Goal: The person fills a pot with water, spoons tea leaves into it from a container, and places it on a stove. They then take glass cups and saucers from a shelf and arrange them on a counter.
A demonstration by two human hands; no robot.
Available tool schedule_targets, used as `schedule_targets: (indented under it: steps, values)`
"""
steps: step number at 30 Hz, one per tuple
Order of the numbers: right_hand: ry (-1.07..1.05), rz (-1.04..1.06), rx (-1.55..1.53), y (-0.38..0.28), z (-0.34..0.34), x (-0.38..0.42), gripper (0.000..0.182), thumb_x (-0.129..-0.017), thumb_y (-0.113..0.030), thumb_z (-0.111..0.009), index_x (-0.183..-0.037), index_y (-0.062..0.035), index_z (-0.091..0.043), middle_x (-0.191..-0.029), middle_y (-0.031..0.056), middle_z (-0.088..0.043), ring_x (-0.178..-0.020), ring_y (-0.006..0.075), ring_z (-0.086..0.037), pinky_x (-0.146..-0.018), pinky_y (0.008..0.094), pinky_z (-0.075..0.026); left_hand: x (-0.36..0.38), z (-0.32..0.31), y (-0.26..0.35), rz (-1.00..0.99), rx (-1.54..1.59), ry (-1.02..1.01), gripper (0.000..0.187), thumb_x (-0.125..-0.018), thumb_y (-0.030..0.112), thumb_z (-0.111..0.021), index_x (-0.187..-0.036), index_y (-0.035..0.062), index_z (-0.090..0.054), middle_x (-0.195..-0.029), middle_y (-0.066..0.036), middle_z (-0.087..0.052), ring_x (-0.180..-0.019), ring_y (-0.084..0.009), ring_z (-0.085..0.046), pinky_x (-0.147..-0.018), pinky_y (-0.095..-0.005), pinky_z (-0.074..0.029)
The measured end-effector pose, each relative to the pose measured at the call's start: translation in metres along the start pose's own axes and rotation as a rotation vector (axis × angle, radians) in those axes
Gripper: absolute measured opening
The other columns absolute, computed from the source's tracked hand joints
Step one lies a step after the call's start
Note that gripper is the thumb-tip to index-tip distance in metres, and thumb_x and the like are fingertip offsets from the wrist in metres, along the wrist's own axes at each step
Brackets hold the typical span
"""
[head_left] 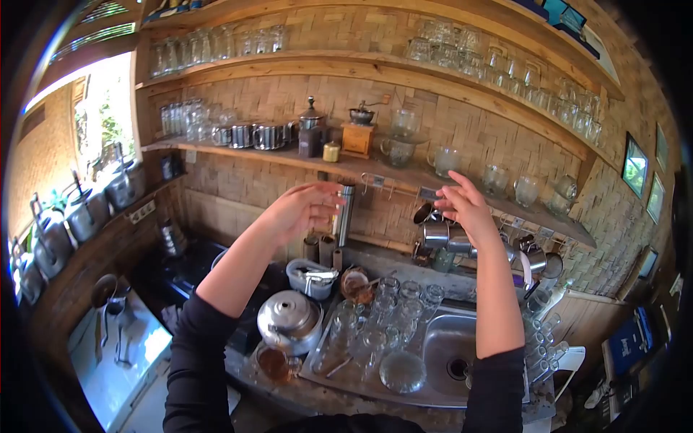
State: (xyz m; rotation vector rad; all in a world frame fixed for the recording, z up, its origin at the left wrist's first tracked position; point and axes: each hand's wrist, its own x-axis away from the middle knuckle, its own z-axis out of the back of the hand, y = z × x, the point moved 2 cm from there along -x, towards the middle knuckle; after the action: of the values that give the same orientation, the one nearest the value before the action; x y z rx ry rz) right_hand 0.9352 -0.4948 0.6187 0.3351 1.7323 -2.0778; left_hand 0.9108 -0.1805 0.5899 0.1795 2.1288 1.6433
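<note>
Both arms are raised toward the shelves. My left hand (303, 211) hangs in the air with loosely bent fingers, holding nothing, in front of the dark thermos (346, 209). Empty too, my right hand (465, 209) has its fingers apart and pointing up to the left, just below a glass mug (445, 161) in the view. The lower shelf (289, 153) also bears a wooden coffee grinder (357, 137), a small brass-coloured pot (330, 152) and a stacked pair of glass vessels (398, 151). Metal mugs (436, 234) hang below the shelf, partly behind my right hand and forearm.
Below are a steel sink (440, 346), several upturned glasses (408, 310) on its drainboard, a metal kettle (289, 317) and a plastic tub of utensils (312, 280). Pots (86, 213) line the left ledge. A dark stove (184, 267) stands at left.
</note>
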Motion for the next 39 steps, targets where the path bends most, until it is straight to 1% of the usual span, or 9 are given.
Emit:
schedule_targets:
  steps: [5,10,13,17,22,26,31,35,39]
  values:
    - [0.122,-0.173,-0.026,0.026,0.0,-0.091,0.053,-0.088,-0.026,-0.054,-0.132,-0.0066,-0.032,-0.094,0.008,-0.059,-0.081,0.0151,-0.058,-0.068,0.0273,-0.044,-0.114,0.016,0.01,0.036,-0.008,0.003,0.033,-0.091,0.024,-0.046,-0.117,0.0049,-0.046,-0.11,-0.013,-0.057,-0.098,-0.0197,-0.055,-0.078,-0.0311,-0.047]
    - [0.168,-0.247,-0.012,0.047,-0.002,-0.156,0.043,-0.087,-0.039,-0.051,-0.113,-0.0056,-0.043,-0.088,0.0091,-0.059,-0.077,0.0185,-0.059,-0.065,0.0291,-0.044,-0.199,0.021,-0.005,0.072,-0.008,0.094,0.037,-0.088,0.025,-0.051,-0.117,0.0041,-0.043,-0.112,-0.017,-0.055,-0.1,-0.0244,-0.054,-0.086,-0.0345,-0.044]
    - [0.202,-0.29,-0.02,0.061,-0.002,-0.185,0.054,-0.088,-0.04,-0.048,-0.125,-0.0025,-0.034,-0.084,0.0109,-0.061,-0.071,0.0176,-0.061,-0.062,0.0289,-0.044,-0.238,0.021,-0.015,0.085,-0.005,0.156,0.04,-0.088,0.025,-0.05,-0.12,0.0031,-0.041,-0.111,-0.018,-0.055,-0.099,-0.0249,-0.054,-0.086,-0.0352,-0.043]
    - [0.272,-0.311,-0.092,0.079,-0.005,-0.211,0.05,-0.088,-0.042,-0.046,-0.118,-0.0029,-0.038,-0.082,0.0121,-0.061,-0.069,0.0182,-0.061,-0.061,0.0297,-0.044,-0.278,0.016,-0.023,0.085,0.019,0.215,0.044,-0.089,0.029,-0.047,-0.124,0.0044,-0.036,-0.106,-0.019,-0.057,-0.092,-0.0225,-0.056,-0.081,-0.0323,-0.045]
    - [0.312,-0.284,-0.147,0.074,-0.013,-0.222,0.04,-0.089,-0.039,-0.047,-0.107,-0.0041,-0.046,-0.082,0.0118,-0.06,-0.073,0.0194,-0.06,-0.06,0.0282,-0.044,-0.302,0.008,-0.028,0.07,0.076,0.256,0.034,-0.09,0.03,-0.043,-0.11,0.0019,-0.046,-0.09,-0.016,-0.061,-0.078,-0.0212,-0.061,-0.067,-0.0308,-0.048]
    - [0.253,-0.229,-0.176,0.086,-0.013,-0.234,0.032,-0.088,-0.03,-0.049,-0.103,-0.002,-0.047,-0.083,0.0123,-0.06,-0.074,0.0199,-0.06,-0.061,0.0278,-0.046,-0.313,0.009,-0.033,0.025,0.096,0.133,0.035,-0.092,0.029,-0.042,-0.114,0.0028,-0.04,-0.092,-0.019,-0.06,-0.077,-0.0184,-0.058,-0.066,-0.0268,-0.047]
    - [0.204,-0.15,-0.268,0.084,-0.011,-0.234,0.023,-0.087,-0.017,-0.048,-0.096,0.0031,-0.04,-0.085,0.0178,-0.061,-0.073,0.0221,-0.063,-0.063,0.0279,-0.05,-0.312,0.009,-0.029,-0.04,0.06,0.097,0.023,-0.089,0.017,-0.039,-0.1,-0.0013,-0.046,-0.088,-0.017,-0.06,-0.076,-0.0192,-0.059,-0.065,-0.0279,-0.047]
    - [0.184,-0.134,-0.286,0.077,-0.013,-0.229,0.021,-0.086,-0.015,-0.048,-0.094,0.0024,-0.038,-0.085,0.0186,-0.06,-0.073,0.0224,-0.063,-0.063,0.028,-0.051,-0.312,0.011,-0.028,-0.062,0.082,0.118,0.024,-0.089,0.017,-0.037,-0.098,-0.0028,-0.047,-0.083,-0.017,-0.06,-0.074,-0.0228,-0.061,-0.061,-0.0306,-0.048]
    - [0.22,-0.112,-0.246,0.063,-0.016,-0.222,0.024,-0.085,-0.018,-0.049,-0.094,0.0043,-0.048,-0.085,0.0153,-0.061,-0.075,0.0209,-0.062,-0.064,0.0283,-0.05,-0.297,0.007,-0.012,-0.072,0.049,0.112,0.022,-0.089,0.015,-0.038,-0.096,-0.0019,-0.049,-0.085,-0.016,-0.06,-0.076,-0.0201,-0.06,-0.065,-0.028,-0.048]
